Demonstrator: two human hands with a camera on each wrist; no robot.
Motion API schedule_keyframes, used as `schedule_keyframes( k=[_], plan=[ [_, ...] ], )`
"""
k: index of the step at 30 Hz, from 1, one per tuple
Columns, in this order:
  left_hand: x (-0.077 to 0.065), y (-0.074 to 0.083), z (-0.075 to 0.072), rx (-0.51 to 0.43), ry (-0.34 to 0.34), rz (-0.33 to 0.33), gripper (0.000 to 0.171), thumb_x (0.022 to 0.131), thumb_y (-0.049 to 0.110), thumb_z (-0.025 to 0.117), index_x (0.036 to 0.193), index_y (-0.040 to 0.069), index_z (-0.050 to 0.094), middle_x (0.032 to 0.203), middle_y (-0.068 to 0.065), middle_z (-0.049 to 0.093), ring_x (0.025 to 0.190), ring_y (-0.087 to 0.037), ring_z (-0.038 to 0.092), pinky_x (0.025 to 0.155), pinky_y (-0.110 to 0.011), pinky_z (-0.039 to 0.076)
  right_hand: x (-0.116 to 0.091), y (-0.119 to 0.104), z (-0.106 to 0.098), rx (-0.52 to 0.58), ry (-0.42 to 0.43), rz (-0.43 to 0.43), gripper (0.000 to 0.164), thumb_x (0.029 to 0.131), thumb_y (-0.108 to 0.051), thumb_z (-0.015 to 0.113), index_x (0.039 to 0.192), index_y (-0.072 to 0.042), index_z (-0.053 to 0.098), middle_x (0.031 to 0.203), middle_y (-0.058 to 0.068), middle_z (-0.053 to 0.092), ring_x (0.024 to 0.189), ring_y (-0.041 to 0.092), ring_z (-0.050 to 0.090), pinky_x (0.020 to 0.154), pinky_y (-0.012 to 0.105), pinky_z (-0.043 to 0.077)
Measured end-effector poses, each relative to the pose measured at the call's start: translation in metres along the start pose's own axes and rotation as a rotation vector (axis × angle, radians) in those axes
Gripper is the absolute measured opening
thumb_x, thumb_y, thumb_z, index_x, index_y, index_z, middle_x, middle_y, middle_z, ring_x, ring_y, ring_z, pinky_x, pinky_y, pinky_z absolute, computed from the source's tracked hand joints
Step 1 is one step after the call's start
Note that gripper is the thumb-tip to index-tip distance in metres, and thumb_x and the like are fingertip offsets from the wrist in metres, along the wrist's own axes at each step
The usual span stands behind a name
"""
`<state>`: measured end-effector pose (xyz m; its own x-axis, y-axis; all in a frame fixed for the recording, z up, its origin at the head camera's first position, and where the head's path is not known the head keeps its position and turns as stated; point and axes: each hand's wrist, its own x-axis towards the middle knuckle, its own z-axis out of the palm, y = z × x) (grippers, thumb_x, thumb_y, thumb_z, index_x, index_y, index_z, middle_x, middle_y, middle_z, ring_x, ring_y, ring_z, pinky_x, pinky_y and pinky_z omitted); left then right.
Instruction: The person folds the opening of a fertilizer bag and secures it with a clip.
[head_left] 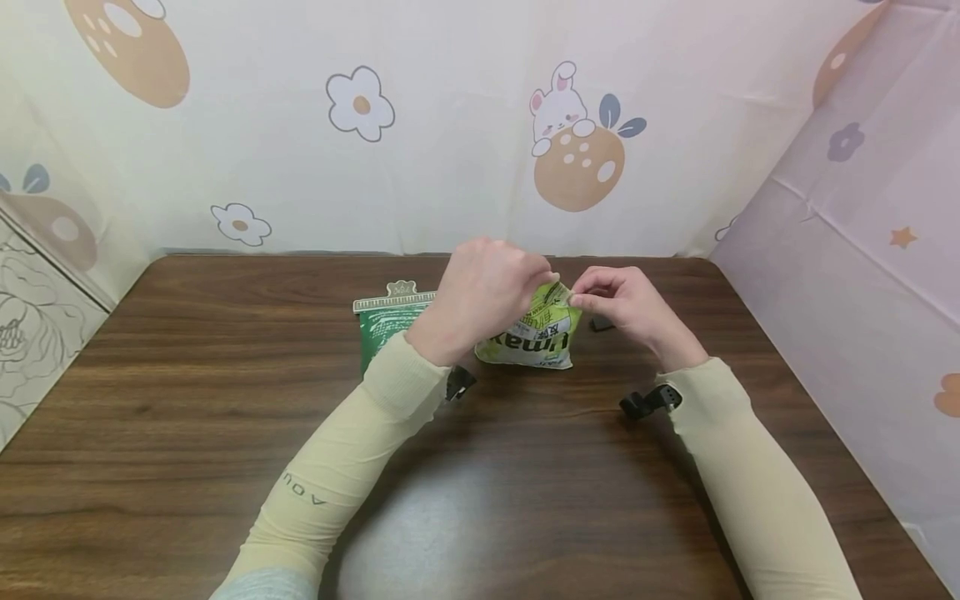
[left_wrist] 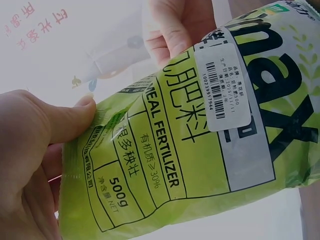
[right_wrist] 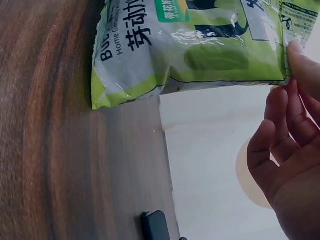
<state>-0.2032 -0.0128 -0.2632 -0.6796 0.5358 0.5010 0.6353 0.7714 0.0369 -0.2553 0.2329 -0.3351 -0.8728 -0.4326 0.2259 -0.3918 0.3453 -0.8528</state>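
A plump green and white fertilizer bag (head_left: 536, 337) is held at the far side of the table, its print upside down in the head view. My left hand (head_left: 486, 287) pinches its top edge, the thumb (left_wrist: 80, 117) lying along the sealed end in the left wrist view. The other top corner is pinched by my right hand (head_left: 626, 302), thumb against fingertips. In the right wrist view, the bag's lower edge (right_wrist: 100, 85) is down at the wooden table. A white barcode label (left_wrist: 225, 87) is stuck on the bag's face.
Left of the bag lies a dark green packet (head_left: 382, 329) with a cream clip (head_left: 393, 300) along its top, partly hidden by my left arm. A small black object (head_left: 602, 322) sits behind my right hand. A patterned white curtain (head_left: 450, 167) hangs behind the table.
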Motion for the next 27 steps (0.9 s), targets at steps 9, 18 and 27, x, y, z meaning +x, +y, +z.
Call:
schedule_keyframes(
  k=[9, 18, 27],
  plan=[
    [0.000, -0.001, 0.001, -0.009, -0.003, -0.003, 0.024, 0.099, 0.036, 0.062, 0.097, 0.021, 0.080, 0.064, 0.006, 0.062, 0.054, -0.013, 0.052, 0.050, -0.029, 0.042, 0.000, 0.005, -0.005, -0.027, -0.002, 0.022, 0.006, 0.089, -0.002, 0.074, 0.094, 0.000, 0.073, 0.088, 0.004, 0.068, 0.080, 0.016, 0.064, 0.070, 0.030, 0.052],
    [0.001, -0.001, 0.001, -0.019, -0.006, -0.004, 0.024, 0.100, 0.036, 0.061, 0.097, 0.020, 0.080, 0.064, 0.006, 0.062, 0.054, -0.013, 0.052, 0.050, -0.029, 0.042, -0.001, 0.006, -0.009, -0.029, -0.027, 0.011, 0.008, 0.087, 0.000, 0.074, 0.095, 0.003, 0.073, 0.089, 0.005, 0.070, 0.078, 0.015, 0.064, 0.068, 0.028, 0.053],
    [0.001, -0.001, 0.001, -0.011, -0.001, 0.002, 0.023, 0.100, 0.035, 0.062, 0.095, 0.020, 0.079, 0.065, 0.006, 0.064, 0.053, -0.012, 0.052, 0.048, -0.027, 0.041, -0.001, 0.007, -0.012, -0.020, -0.062, -0.013, 0.012, 0.087, 0.004, 0.074, 0.098, 0.004, 0.073, 0.090, 0.002, 0.071, 0.080, 0.014, 0.065, 0.070, 0.025, 0.053]
  ],
)
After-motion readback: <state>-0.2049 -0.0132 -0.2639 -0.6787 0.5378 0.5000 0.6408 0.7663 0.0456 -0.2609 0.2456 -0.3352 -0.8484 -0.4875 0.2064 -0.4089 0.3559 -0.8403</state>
